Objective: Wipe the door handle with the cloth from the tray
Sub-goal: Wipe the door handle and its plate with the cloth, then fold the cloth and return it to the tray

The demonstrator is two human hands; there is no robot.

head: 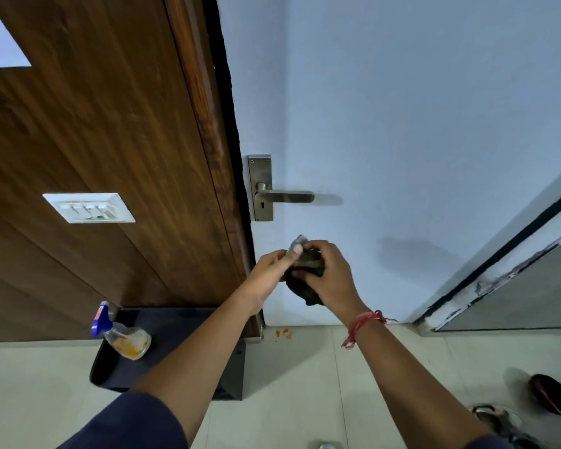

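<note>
Hands meet below the handle [285, 196]: left hand [268, 277] and right hand [329, 280] both grasping the bunched cloth [305, 288], which could slip loose.

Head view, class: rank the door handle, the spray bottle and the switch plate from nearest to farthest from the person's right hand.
1. Door handle: just above the right hand, on the pale door.
2. Spray bottle: lower left, lying on the black tray.
3. Switch plate: far left, on the wooden panel.

Cloth [306, 280] largely behind fingers [314, 251].
</note>
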